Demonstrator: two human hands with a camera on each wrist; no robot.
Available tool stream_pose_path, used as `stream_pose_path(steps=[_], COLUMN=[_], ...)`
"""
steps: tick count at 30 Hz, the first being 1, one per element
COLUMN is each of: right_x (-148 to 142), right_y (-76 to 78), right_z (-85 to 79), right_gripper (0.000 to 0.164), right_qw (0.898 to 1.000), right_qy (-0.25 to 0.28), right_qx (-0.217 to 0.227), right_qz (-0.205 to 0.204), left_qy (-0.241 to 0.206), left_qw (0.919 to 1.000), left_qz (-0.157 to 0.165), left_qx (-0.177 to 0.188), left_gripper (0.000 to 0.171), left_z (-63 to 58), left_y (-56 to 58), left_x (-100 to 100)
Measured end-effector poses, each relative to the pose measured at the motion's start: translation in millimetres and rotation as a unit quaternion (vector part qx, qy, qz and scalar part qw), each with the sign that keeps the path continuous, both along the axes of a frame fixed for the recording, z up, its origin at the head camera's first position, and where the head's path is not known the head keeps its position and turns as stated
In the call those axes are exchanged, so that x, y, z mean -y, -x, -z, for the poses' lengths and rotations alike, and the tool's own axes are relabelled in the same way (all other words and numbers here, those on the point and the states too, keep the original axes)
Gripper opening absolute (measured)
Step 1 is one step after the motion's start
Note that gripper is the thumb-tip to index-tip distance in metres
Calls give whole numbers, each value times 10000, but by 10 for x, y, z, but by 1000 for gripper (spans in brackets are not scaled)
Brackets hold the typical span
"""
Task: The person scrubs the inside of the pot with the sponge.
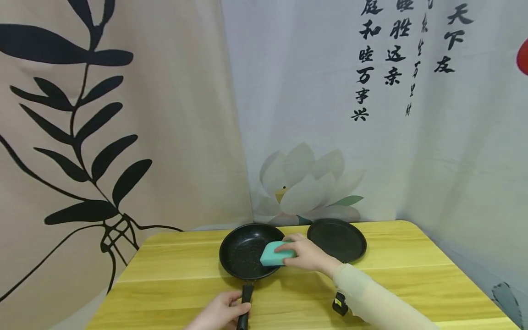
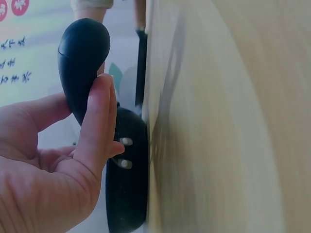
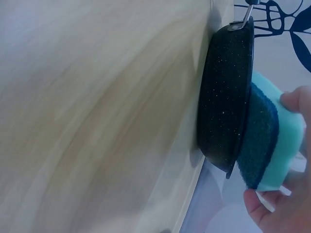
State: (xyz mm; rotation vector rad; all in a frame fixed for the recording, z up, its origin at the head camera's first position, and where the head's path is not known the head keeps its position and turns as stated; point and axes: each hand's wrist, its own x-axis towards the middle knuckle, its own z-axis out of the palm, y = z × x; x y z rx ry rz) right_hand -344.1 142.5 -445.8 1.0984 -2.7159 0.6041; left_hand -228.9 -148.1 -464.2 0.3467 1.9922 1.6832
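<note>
A black frying pan (image 1: 239,254) sits on the table, its handle (image 1: 247,293) pointing toward me. My left hand (image 1: 220,311) grips that handle between thumb and fingers; the left wrist view shows the handle's rounded end (image 2: 85,46) sticking out past the fingers. In my right hand (image 1: 307,254) is a teal sponge (image 1: 271,254), pinched by its sides over the pan's right part. Its dark scouring layer (image 3: 260,136) faces down toward the pan and overlaps the rim in the right wrist view. The pan's inside under the sponge is hidden.
A flat black pan (image 1: 336,236) lies to the right, partly behind my right wrist. Below the right sleeve (image 1: 371,293) shows a small black block with a yellow mark (image 1: 340,303). The wooden table (image 1: 165,270) ends at a printed curtain (image 1: 189,114).
</note>
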Motion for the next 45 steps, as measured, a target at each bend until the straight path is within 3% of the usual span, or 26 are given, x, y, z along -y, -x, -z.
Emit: stream_pose_path(steps=[12,24,34,40,45], right_x=[-223,-287,-200,-152,-113], right_y=[55,158,252,314,353], right_z=[-17,-195,-396,-469,-463], right_gripper=[31,30,31,32,31], right_qw=[9998,9985,9899,9815,9782], right_qy=[34,-470,-1050,-1032,-1051], right_qx=[105,268,946,1610,1793], right_qz=[134,30,-58,44,-7], left_qy=[-254,-502,-710,-771,-858], left_qw=[9995,9983,9971,9965,9956], left_qz=[38,257,242,242,240], left_qx=[162,173,130,192,290], left_gripper=[51,52,48,51,57], left_z=[38,30,44,45,68], left_y=[39,72,59,67,68], left_x=[-275,-333,-350,-366,-389])
